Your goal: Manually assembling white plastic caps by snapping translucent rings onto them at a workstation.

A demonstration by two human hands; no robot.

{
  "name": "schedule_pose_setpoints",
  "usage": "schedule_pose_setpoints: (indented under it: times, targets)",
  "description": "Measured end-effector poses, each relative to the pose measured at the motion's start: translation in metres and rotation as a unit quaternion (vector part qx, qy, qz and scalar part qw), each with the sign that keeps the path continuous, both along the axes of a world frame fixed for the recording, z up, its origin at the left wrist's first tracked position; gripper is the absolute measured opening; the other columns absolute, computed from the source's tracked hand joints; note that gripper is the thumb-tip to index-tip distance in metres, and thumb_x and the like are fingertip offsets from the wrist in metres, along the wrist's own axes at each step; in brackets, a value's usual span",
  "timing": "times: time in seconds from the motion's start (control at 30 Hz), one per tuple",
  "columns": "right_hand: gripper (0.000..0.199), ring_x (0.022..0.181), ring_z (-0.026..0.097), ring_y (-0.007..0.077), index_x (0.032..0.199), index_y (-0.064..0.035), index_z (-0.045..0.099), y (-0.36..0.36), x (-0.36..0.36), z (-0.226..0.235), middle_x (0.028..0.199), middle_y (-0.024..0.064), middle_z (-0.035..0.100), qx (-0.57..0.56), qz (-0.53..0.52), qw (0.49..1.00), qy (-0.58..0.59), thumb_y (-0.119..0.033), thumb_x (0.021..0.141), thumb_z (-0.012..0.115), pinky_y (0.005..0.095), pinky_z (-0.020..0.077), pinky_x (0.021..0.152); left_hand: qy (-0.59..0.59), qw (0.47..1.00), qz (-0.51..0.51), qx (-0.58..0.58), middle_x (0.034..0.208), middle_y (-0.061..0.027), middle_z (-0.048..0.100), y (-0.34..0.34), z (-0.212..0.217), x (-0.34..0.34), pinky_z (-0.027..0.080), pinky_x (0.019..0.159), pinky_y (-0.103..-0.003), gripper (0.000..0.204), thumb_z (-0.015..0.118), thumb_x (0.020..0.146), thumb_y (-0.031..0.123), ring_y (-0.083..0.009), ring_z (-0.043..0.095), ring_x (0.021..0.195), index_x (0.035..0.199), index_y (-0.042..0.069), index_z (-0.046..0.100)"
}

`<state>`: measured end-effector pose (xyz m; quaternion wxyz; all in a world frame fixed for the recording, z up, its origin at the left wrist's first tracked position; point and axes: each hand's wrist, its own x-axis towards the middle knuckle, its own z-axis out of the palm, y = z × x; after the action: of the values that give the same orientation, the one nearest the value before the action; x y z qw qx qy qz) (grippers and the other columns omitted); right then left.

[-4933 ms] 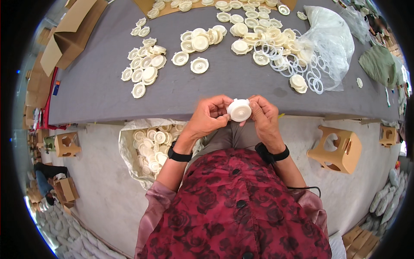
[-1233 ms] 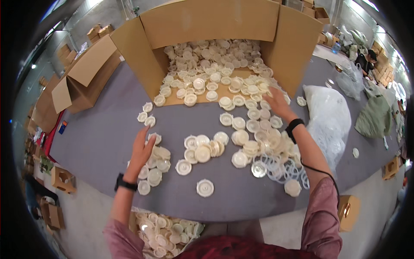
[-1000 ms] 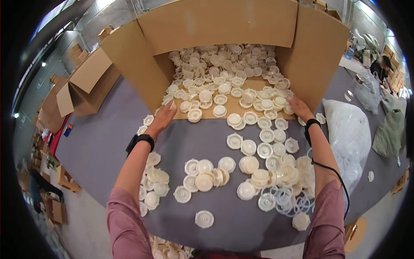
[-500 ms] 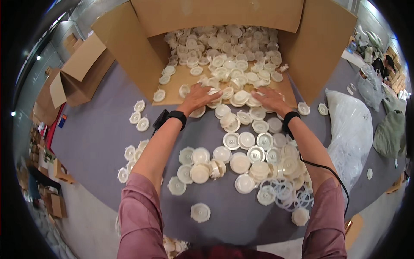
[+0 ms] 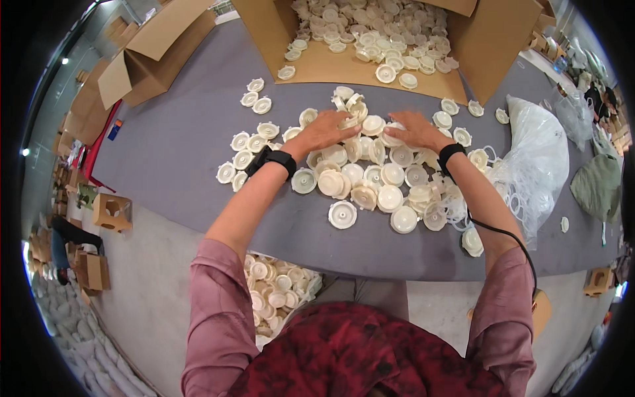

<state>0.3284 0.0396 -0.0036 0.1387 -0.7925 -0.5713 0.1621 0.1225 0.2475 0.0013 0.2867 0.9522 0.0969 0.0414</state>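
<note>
Hands are laid flat on a heap of round cream plastic caps (image 5: pixel 370 172) near the middle of the grey-covered bench (image 5: pixel 165 152). Left hand (image 5: pixel 325 130), fingers spread open, is pressed on the heap's far side; right hand (image 5: pixel 413 131), likewise open, is rested just beside it. Nothing is gripped. An open brown cardboard box (image 5: pixel 331 66) of caps is seen at the far edge.

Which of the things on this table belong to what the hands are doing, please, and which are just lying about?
In use: left hand and right hand on the pile of white round caps; open cardboard box holding more caps.

Lying about: clear plastic bag; green cloth; empty carton.
</note>
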Motion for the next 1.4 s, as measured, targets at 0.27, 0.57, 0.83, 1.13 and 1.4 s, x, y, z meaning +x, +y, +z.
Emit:
schedule_pose_setpoints:
  times: [0.27, 0.57, 0.83, 1.13, 1.4]
  targets:
    - [0.079, 0.138, 0.04, 0.0362, 0.143, -0.0022, 0.046, -0.031, -0.06, 0.017, 0.146, 0.0232, 0.045, 0.014, 0.046, 0.999, 0.012, -0.062, 0.092, 0.05, 0.0484, 0.0269, 0.116, -0.03, 0.998, 0.042, 0.039, 0.133, -0.024, 0.056, -0.05, 0.0, -0.063, 0.036, 0.11, -0.045, 0.073, 0.055, 0.09, 0.06, -0.0379, 0.047, 0.129, 0.133, 0.001, 0.056]
    - [0.078, 0.138, 0.04, 0.036, 0.143, -0.0035, 0.046, -0.052, -0.083, 0.026, 0.147, 0.0204, 0.045, -0.03, 0.064, 0.997, 0.007, -0.06, 0.091, 0.055, 0.0496, 0.0284, 0.115, -0.035, 0.991, 0.078, 0.105, 0.139, -0.016, 0.054, -0.1, 0.019, -0.096, 0.035, 0.111, -0.049, 0.066, 0.052, 0.09, 0.062, -0.0336, 0.046, 0.133, 0.138, 0.015, 0.054]
    - [0.068, 0.131, 0.045, 0.0433, 0.143, -0.0044, 0.046, -0.068, -0.078, 0.015, 0.143, 0.0257, 0.045, 0.105, 0.054, 0.983, -0.143, -0.053, 0.095, 0.053, 0.0478, 0.0361, 0.11, -0.287, 0.917, 0.166, 0.223, 0.102, -0.0173, 0.068, -0.032, 0.03, -0.145, 0.045, 0.089, -0.049, 0.032, 0.067, 0.089, 0.033, -0.0369, 0.06, 0.101, 0.103, 0.004, 0.071]
    - [0.058, 0.108, 0.06, 0.0403, 0.13, -0.0064, 0.057, -0.085, -0.073, -0.019, 0.121, 0.0214, 0.062, 0.119, 0.019, 0.984, -0.13, -0.051, 0.095, 0.052, 0.0493, 0.0469, 0.095, -0.034, 0.947, 0.307, 0.083, 0.12, -0.0194, 0.065, 0.021, -0.03, -0.194, 0.037, 0.103, -0.049, 0.05, 0.044, 0.099, 0.045, -0.036, 0.057, 0.112, 0.127, 0.008, 0.063]
    - [0.06, 0.116, 0.055, 0.0364, 0.134, -0.0077, 0.054, -0.087, -0.11, 0.006, 0.125, 0.0149, 0.062, 0.092, 0.027, 0.985, -0.143, -0.051, 0.093, 0.056, 0.0485, 0.0417, 0.1, -0.056, 0.965, 0.199, 0.159, 0.131, -0.0203, 0.058, -0.053, -0.03, -0.165, 0.029, 0.111, -0.049, 0.052, 0.05, 0.098, 0.042, -0.0406, 0.048, 0.124, 0.134, 0.005, 0.056]
